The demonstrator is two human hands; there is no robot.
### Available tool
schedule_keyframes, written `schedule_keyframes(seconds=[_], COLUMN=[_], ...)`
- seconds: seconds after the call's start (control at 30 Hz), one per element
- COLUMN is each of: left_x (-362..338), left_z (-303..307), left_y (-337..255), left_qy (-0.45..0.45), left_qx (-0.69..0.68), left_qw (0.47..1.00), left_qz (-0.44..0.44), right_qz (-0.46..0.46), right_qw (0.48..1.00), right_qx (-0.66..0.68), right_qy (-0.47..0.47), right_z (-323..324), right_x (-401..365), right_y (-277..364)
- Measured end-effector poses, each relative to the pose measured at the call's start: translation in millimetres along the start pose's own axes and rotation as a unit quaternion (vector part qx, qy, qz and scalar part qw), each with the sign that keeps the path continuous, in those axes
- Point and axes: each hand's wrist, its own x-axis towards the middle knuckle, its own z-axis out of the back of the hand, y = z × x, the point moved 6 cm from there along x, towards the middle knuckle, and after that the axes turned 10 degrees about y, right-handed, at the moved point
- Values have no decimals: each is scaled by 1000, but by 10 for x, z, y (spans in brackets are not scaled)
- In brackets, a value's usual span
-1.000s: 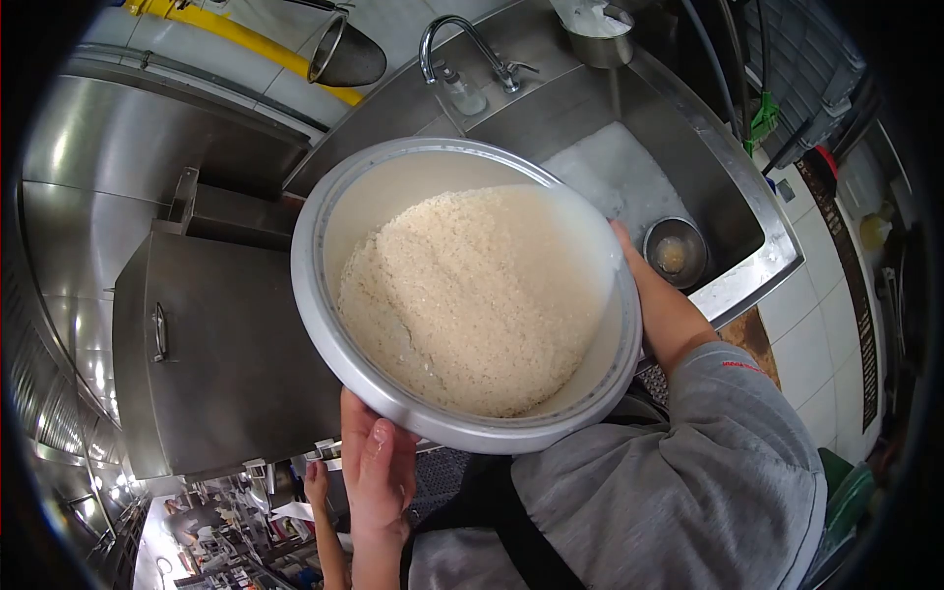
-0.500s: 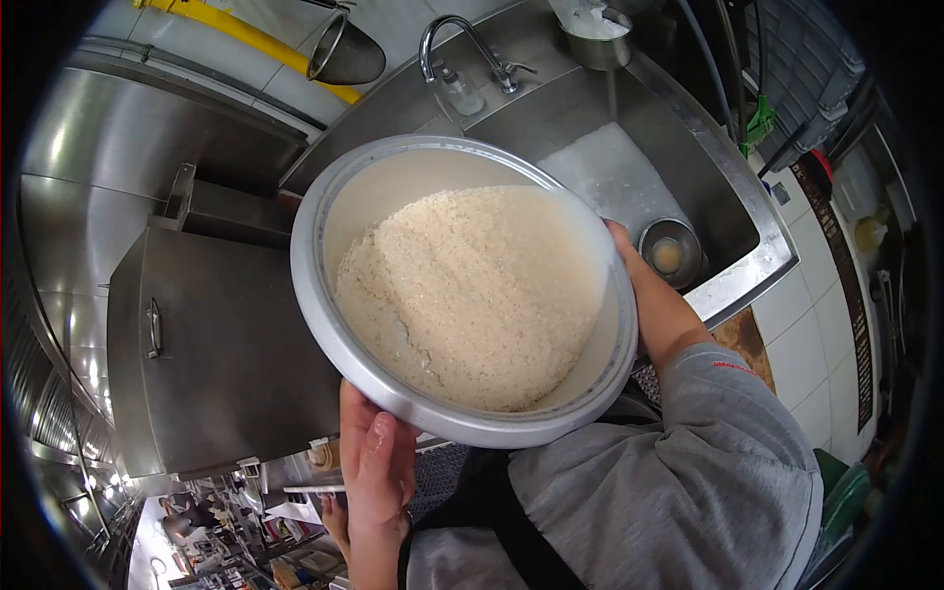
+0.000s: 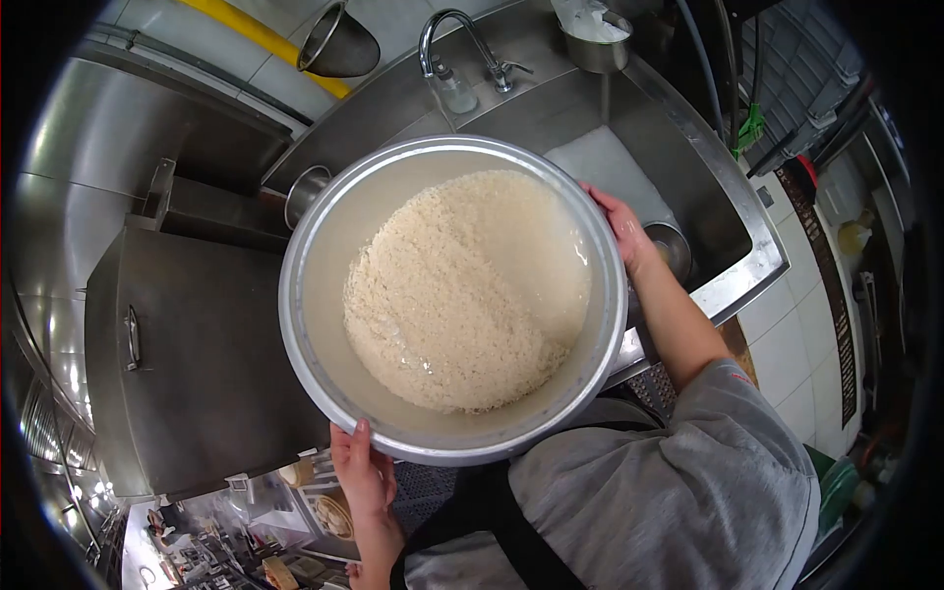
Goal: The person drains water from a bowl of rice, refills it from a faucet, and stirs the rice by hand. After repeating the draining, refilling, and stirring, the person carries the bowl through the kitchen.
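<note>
Silver pot [image 3: 293,285] of rice [image 3: 442,305] (wet); left hand [image 3: 362,474], right hand [image 3: 623,228] at rim

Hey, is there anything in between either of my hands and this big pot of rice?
Nothing visible is. Your left hand meets the pot directly at its lower-left edge in the picture, and your right hand meets it at the upper right.

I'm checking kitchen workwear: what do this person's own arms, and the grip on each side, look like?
The left grip and right grip are ungloved. The right sleeve is grey and short, with a small red marking near its hem. A black strap crosses the grey top.
</note>
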Motion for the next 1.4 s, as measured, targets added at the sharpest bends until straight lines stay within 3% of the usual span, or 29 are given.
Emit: schedule_keyframes(seconds=[0.03, 0.07, 0.13, 0.17, 0.23, 0.27, 0.33, 0.37, 0.43, 0.47, 0.53, 0.67, 0.73, 0.8, 0.83, 0.87, 0.9, 0.93, 1.0, 1.03, 1.07, 1.13, 1.17, 1.23, 1.27, 1.33, 1.37, 1.4], left_x=[10, 34, 108, 135, 217, 280, 362, 386, 446, 451, 473, 356, 298, 232, 123, 40, -44, -79, -25, 84, 116, 277, 258, 323, 356, 412, 427, 430], left_z=[44, 101, 288, 404, 589, 672, 796, 809, 779, 766, 767, 644, 577, 512, 436, 323, 200, 195, -211, -236, -265, -283, -367, -403, -409, -395, -401, -417], left_y=[54, 103, 229, 291, 444, 497, 573, 574, 531, 533, 515, 554, 552, 547, 416, 270, 166, 93, -26, 12, -18, 149, 82, 117, 128, 147, 156, 150], left_qy=[-28, -55, -57, -87, -139, -143, -156, -161, -176, -183, -197, -191, -221, -249, -326, -391, -402, -403, -181, -119, -115, -7, -5, -11, -11, -29, -30, -29], left_qx=[3, 7, -12, 3, -12, -15, -25, -26, -25, -28, -30, -7, 18, 41, 213, 375, 444, 441, 619, 562, 559, 657, 657, 697, 697, 712, 710, 711], left_qw=[1000, 998, 998, 996, 990, 990, 986, 986, 984, 983, 980, 979, 971, 962, 909, 821, 762, 763, 676, 762, 764, 752, 752, 716, 716, 698, 700, 698], left_qz=[-3, -8, -16, 3, 5, 5, 52, 47, 24, 19, -16, -74, -91, -108, -147, -178, -247, -247, -356, -299, -302, -50, -48, 31, 33, 68, 71, 79], right_qz=[34, 34, 100, 100, 84, 81, 80, 81, 68, 70, -3, 62, 141, 129, 111, 116, 113, 109, 111, 111, 110, 176, 172, 210, 209, 318, 317, 288], right_qw=[997, 997, 949, 947, 871, 870, 720, 719, 614, 612, 525, 522, 478, 461, 444, 443, 406, 367, 355, 344, 341, 232, 233, 18, 18, 169, 168, 168], right_qx=[-36, -40, -298, -303, -479, -481, -685, -685, -784, -785, -847, -849, -866, -878, -889, -889, -906, -923, -927, -931, -932, -954, -954, -977, -977, -933, -934, -937], right_qy=[56, 55, 27, 28, 72, 75, 86, 92, 63, 72, 81, 59, 49, 21, -11, -10, -29, -50, -47, -47, -53, -74, -75, -42, -40, 7, 11, 102], right_z=[-188, -292, -523, -679, -1073, -1182, -1420, -1453, -1492, -1549, -1602, -1667, -1700, -1789, -1837, -1919, -1979, -2011, -2014, -2015, -2000, -2038, -2053, -2098, -2064, -2121, -2122, -2138], right_x=[-14, -26, -63, -65, -77, -20, 165, 253, 435, 485, 565, 637, 651, 561, 475, 405, 343, 334, 368, 377, 363, 364, 354, 427, 476, 505, 560, 627], right_y=[96, 110, 216, 249, 264, 278, 341, 342, 368, 394, 393, 453, 502, 556, 577, 578, 581, 576, 561, 567, 564, 478, 474, 268, 250, 323, 350, 301])
